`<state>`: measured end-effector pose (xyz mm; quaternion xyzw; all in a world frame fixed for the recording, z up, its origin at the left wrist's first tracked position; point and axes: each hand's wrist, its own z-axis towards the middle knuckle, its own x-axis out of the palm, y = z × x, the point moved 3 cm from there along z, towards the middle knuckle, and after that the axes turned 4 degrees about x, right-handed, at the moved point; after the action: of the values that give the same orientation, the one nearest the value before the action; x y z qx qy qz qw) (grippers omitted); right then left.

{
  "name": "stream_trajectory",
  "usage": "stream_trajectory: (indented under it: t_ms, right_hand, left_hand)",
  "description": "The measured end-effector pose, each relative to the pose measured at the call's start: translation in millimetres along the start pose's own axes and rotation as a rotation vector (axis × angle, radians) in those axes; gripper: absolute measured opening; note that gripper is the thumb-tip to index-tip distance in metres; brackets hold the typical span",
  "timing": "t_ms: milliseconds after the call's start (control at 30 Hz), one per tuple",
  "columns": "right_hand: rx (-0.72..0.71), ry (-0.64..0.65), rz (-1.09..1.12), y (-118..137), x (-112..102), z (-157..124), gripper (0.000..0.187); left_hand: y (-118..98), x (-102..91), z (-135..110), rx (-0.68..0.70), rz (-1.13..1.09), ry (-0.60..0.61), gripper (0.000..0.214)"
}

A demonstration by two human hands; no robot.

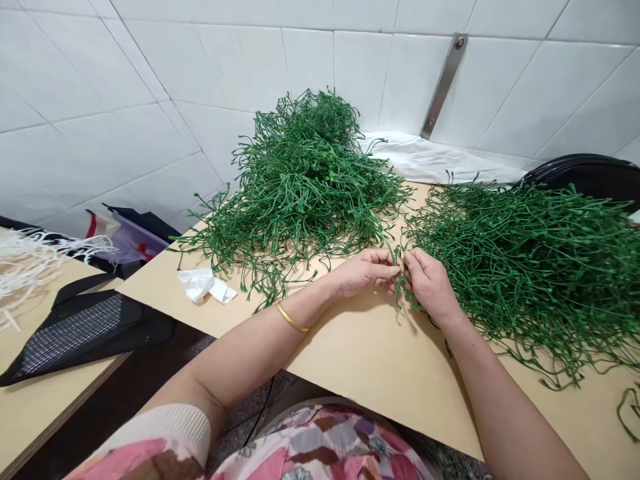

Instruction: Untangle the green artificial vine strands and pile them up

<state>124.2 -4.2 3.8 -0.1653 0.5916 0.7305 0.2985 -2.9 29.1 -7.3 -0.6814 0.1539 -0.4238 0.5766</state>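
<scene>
My left hand (pixel 367 272) and my right hand (pixel 427 277) meet over the table, fingertips nearly touching. Both are closed in a pinch on a thin green cord (pixel 399 283), which loops up between them and dangles below. What exactly the fingertips do with it is too small to make out. Behind my left hand rises a tall pile of green knotted cords (pixel 310 173). A second, wider heap of green cords (pixel 540 260) lies to the right, close beside my right hand.
A crumpled white tissue (pixel 203 285) lies near the table's (pixel 350 360) left edge. At far left, a second table holds white cords (pixel 35 267) and a black mesh bag (pixel 75 333). A white plastic sheet (pixel 425 157) and a black bag (pixel 585 177) sit along the tiled wall.
</scene>
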Motion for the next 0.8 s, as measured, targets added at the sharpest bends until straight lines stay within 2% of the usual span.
stream_trajectory:
  t_ms: [167,233,333,400,533,667,733,800]
  right_hand:
    - [-0.078,-0.498,0.039,2.0,-24.6,-4.0,0.026]
    - [-0.053,-0.559,0.199,2.4,-29.9,-6.8,0.027]
    - [-0.012,-0.416,0.329,7.9,-26.3,-10.7,0.027]
    - [-0.025,-0.306,0.213,15.1,-20.7,-14.0,0.026]
    - [-0.125,-0.205,-0.175,24.7,-10.6,-16.6,0.022]
    - [-0.085,-0.062,-0.31,18.2,-0.7,-13.3,0.021]
    - [-0.057,-0.057,-0.398,15.5,2.4,-13.6,0.022]
    - [-0.098,-0.115,-0.573,17.3,4.4,-15.9,0.024]
  left_hand:
    - [3.2,-5.0,3.3,-0.016,-0.099,-0.152,0.027]
    - [6.0,-6.2,4.4,-0.014,-0.094,-0.2,0.023]
    - [8.3,-6.1,4.6,0.002,-0.074,-0.244,0.016]
    - [7.9,-5.3,4.0,0.012,-0.07,-0.26,0.014]
    - [5.0,-4.0,2.3,0.014,-0.084,-0.263,0.013]
    - [5.1,-4.5,1.7,-0.011,-0.108,-0.297,0.01]
    - [5.8,-3.6,1.9,-0.002,-0.125,-0.308,0.007]
    - [5.7,-1.5,1.9,0.018,-0.138,-0.31,0.011]
